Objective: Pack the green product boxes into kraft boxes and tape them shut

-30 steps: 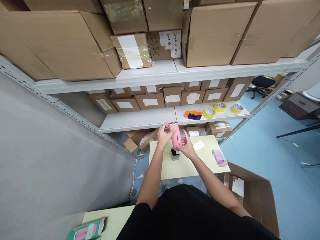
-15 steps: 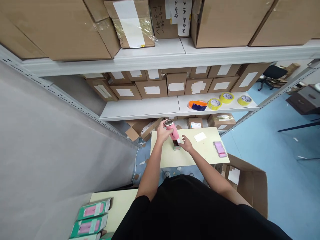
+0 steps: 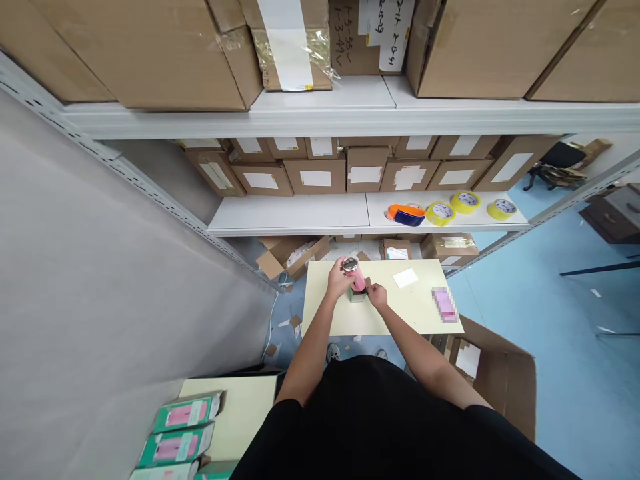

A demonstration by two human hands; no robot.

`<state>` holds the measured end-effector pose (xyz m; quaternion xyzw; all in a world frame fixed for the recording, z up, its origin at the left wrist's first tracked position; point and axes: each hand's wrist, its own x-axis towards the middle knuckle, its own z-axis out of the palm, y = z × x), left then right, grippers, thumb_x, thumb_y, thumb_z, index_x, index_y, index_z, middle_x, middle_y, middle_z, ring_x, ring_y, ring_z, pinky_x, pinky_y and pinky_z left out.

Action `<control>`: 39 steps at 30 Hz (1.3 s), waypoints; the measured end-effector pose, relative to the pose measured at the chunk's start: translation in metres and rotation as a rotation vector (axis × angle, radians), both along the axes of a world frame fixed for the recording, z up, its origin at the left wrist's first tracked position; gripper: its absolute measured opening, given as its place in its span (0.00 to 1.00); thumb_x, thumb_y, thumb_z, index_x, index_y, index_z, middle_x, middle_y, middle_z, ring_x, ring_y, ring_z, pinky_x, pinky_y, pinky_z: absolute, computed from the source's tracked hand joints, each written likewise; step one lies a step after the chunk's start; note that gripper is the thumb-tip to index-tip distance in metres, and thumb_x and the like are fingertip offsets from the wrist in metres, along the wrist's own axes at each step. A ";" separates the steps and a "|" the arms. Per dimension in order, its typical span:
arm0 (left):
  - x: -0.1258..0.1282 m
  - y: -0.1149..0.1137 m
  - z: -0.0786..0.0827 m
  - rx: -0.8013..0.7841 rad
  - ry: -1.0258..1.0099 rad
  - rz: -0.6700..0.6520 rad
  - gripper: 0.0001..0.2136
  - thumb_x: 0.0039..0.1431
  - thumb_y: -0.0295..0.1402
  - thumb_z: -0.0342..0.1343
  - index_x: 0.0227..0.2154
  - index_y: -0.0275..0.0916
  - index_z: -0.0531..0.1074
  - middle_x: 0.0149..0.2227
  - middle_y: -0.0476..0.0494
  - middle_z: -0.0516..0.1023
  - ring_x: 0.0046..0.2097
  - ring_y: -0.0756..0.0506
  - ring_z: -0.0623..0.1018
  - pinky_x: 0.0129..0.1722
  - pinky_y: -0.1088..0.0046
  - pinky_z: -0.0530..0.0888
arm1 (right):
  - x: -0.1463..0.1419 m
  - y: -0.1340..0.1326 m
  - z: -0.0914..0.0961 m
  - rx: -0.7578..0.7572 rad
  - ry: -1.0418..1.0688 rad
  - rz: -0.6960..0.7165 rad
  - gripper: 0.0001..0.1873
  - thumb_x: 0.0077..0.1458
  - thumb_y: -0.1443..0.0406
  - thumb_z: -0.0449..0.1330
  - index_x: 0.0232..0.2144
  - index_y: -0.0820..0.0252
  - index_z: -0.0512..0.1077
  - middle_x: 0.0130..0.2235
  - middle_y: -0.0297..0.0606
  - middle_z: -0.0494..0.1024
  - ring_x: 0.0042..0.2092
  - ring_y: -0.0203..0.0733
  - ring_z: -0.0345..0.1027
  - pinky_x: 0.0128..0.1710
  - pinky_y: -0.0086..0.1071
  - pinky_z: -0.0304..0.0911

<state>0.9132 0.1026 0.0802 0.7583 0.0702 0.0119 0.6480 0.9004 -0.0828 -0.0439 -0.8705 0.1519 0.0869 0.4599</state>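
My left hand (image 3: pixel 339 281) is wrapped round a pink tumbler (image 3: pixel 359 280) with a shiny lid, near its top. The tumbler's lower end is inside a small upright green box (image 3: pixel 357 297), which stands on the cream table (image 3: pixel 330 320). My right hand (image 3: pixel 377 296) is closed at the right side of the box's opening, with its fingers on a brown flap (image 3: pixel 368 283). Much of the box is hidden by the tumbler and my right hand.
On the table lie a white card (image 3: pixel 405 277) and a blurred pink item (image 3: pixel 445 305). Tape rolls (image 3: pixel 441 213) sit on the shelf (image 3: pixel 295 213) ahead. An open carton (image 3: pixel 505 380) stands right; green boxes (image 3: pixel 175 447) lie lower left.
The pink tumbler has gone down into the green box, with my left hand still round it. My right hand has closed on the box's flap; its fingers were apart before.
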 end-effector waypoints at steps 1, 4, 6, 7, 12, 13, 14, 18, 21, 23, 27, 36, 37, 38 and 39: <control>-0.001 -0.002 -0.009 0.005 0.007 -0.011 0.35 0.42 0.20 0.66 0.57 0.43 0.72 0.55 0.41 0.78 0.55 0.41 0.79 0.52 0.66 0.79 | -0.001 0.000 -0.003 0.014 0.010 -0.004 0.20 0.58 0.55 0.59 0.18 0.53 0.64 0.23 0.37 0.79 0.31 0.43 0.74 0.29 0.30 0.61; -0.003 -0.007 -0.030 -0.010 0.010 -0.032 0.35 0.43 0.20 0.66 0.58 0.43 0.71 0.56 0.40 0.79 0.56 0.41 0.79 0.54 0.66 0.78 | -0.003 0.000 -0.009 0.047 0.029 -0.016 0.20 0.58 0.54 0.59 0.18 0.52 0.64 0.24 0.37 0.80 0.30 0.43 0.75 0.30 0.30 0.63; -0.001 -0.008 -0.039 -0.015 -0.010 -0.057 0.35 0.44 0.21 0.66 0.59 0.42 0.71 0.56 0.40 0.79 0.57 0.41 0.79 0.56 0.66 0.77 | -0.005 -0.001 -0.012 0.057 0.032 -0.021 0.20 0.58 0.55 0.60 0.18 0.52 0.64 0.25 0.38 0.80 0.30 0.43 0.75 0.31 0.30 0.64; 0.000 -0.007 -0.042 -0.007 -0.027 -0.082 0.34 0.44 0.22 0.66 0.58 0.42 0.71 0.56 0.40 0.79 0.57 0.41 0.79 0.57 0.66 0.76 | -0.005 -0.002 -0.013 0.061 0.032 -0.020 0.20 0.58 0.55 0.60 0.18 0.52 0.64 0.25 0.38 0.81 0.30 0.43 0.75 0.32 0.31 0.64; 0.008 0.001 -0.048 0.116 -0.085 -0.252 0.31 0.44 0.24 0.67 0.55 0.42 0.72 0.53 0.44 0.81 0.52 0.43 0.80 0.55 0.67 0.75 | -0.003 -0.003 -0.014 0.078 0.023 -0.008 0.18 0.58 0.55 0.59 0.19 0.53 0.67 0.25 0.37 0.80 0.31 0.43 0.75 0.33 0.31 0.64; 0.008 0.001 -0.050 0.151 -0.081 -0.291 0.31 0.44 0.24 0.67 0.55 0.42 0.73 0.52 0.44 0.81 0.51 0.43 0.80 0.55 0.67 0.75 | -0.002 -0.003 -0.014 0.078 0.022 -0.010 0.17 0.58 0.55 0.59 0.19 0.53 0.67 0.25 0.37 0.80 0.31 0.43 0.75 0.32 0.31 0.64; 0.008 0.002 -0.052 0.195 -0.076 -0.334 0.30 0.44 0.25 0.68 0.54 0.42 0.73 0.51 0.44 0.81 0.51 0.42 0.81 0.55 0.67 0.75 | -0.002 -0.002 -0.014 0.078 0.021 -0.012 0.17 0.57 0.55 0.59 0.20 0.53 0.68 0.25 0.37 0.80 0.31 0.43 0.74 0.32 0.31 0.63; 0.008 0.000 -0.067 0.438 -0.062 -0.501 0.26 0.45 0.29 0.70 0.51 0.42 0.76 0.57 0.39 0.78 0.61 0.36 0.75 0.63 0.60 0.70 | -0.001 0.001 -0.015 0.082 0.021 -0.016 0.16 0.56 0.56 0.59 0.19 0.53 0.67 0.24 0.36 0.79 0.29 0.42 0.73 0.31 0.30 0.62; 0.010 -0.002 -0.081 0.562 0.018 -0.615 0.28 0.45 0.28 0.68 0.52 0.44 0.76 0.67 0.38 0.70 0.73 0.33 0.61 0.69 0.54 0.62 | -0.001 0.001 -0.016 0.087 0.025 -0.024 0.17 0.55 0.56 0.59 0.18 0.53 0.67 0.23 0.36 0.78 0.29 0.41 0.72 0.31 0.30 0.62; 0.011 -0.002 -0.087 0.593 0.089 -0.687 0.31 0.43 0.28 0.69 0.55 0.45 0.75 0.70 0.39 0.65 0.75 0.31 0.54 0.71 0.50 0.57 | -0.002 -0.001 -0.017 0.089 0.028 -0.033 0.17 0.55 0.56 0.59 0.18 0.53 0.67 0.23 0.36 0.78 0.28 0.41 0.71 0.31 0.30 0.62; 0.007 0.002 -0.094 0.559 0.096 -0.681 0.33 0.44 0.30 0.70 0.58 0.46 0.75 0.71 0.40 0.64 0.74 0.29 0.56 0.71 0.51 0.57 | -0.002 -0.004 -0.017 0.101 0.025 -0.044 0.16 0.55 0.55 0.59 0.19 0.53 0.67 0.23 0.36 0.77 0.29 0.42 0.71 0.31 0.31 0.63; -0.004 0.014 -0.117 0.225 0.450 -0.112 0.19 0.68 0.46 0.48 0.45 0.39 0.80 0.49 0.35 0.84 0.55 0.36 0.80 0.57 0.58 0.74 | -0.013 0.010 -0.026 0.350 0.009 0.152 0.23 0.44 0.57 0.68 0.45 0.49 0.73 0.43 0.32 0.82 0.45 0.45 0.77 0.45 0.37 0.72; -0.004 0.012 -0.119 0.196 0.462 -0.121 0.20 0.69 0.46 0.48 0.45 0.39 0.80 0.48 0.35 0.84 0.52 0.37 0.81 0.54 0.59 0.76 | -0.015 0.010 -0.027 0.356 0.004 0.185 0.25 0.43 0.59 0.69 0.46 0.48 0.73 0.44 0.32 0.82 0.47 0.46 0.77 0.48 0.38 0.72; -0.003 0.009 -0.121 0.161 0.470 -0.123 0.20 0.68 0.46 0.47 0.47 0.40 0.80 0.47 0.36 0.85 0.50 0.38 0.82 0.52 0.60 0.77 | -0.016 0.010 -0.028 0.353 0.000 0.202 0.26 0.42 0.60 0.70 0.47 0.47 0.73 0.45 0.32 0.82 0.49 0.46 0.76 0.50 0.40 0.71; -0.001 0.006 -0.122 0.127 0.471 -0.122 0.20 0.68 0.46 0.48 0.50 0.40 0.79 0.48 0.37 0.84 0.49 0.39 0.83 0.50 0.62 0.78 | -0.016 0.008 -0.029 0.350 0.001 0.207 0.27 0.42 0.61 0.70 0.47 0.47 0.73 0.46 0.31 0.81 0.51 0.47 0.76 0.51 0.41 0.71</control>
